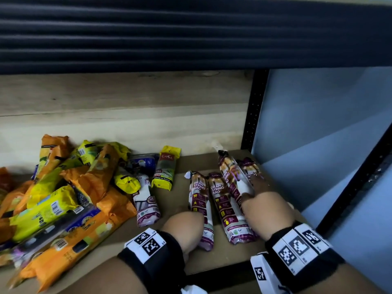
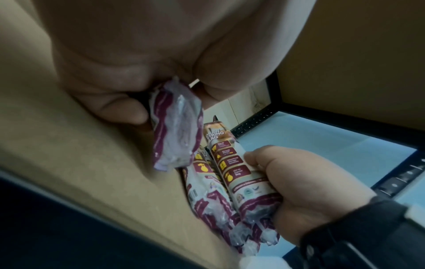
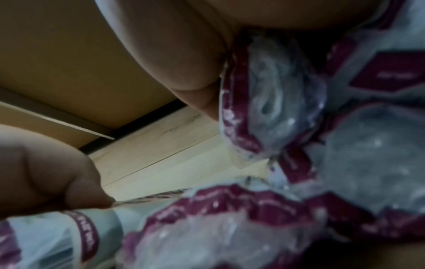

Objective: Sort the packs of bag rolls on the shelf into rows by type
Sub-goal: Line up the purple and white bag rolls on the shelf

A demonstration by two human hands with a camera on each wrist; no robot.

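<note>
Both hands' fingers are partly hidden — left hand [image 1: 186, 228] and right hand [image 1: 266, 211] each grip maroon-and-white drawstring packs [image 1: 222, 206].

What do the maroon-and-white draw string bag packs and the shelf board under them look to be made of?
The maroon-and-white draw string bag packs: thin glossy plastic film, crinkled and translucent at the ends over rolled bags. The brown shelf board: matte, grainless, probably fibreboard or hardboard.

Stockroom or shop storage: brown board shelf [image 1: 176, 200] on black perforated steel uprights [image 1: 253, 115], heaped retail packs of bag rolls [image 1: 63, 187], pale blue wall [image 1: 318, 124].
</note>
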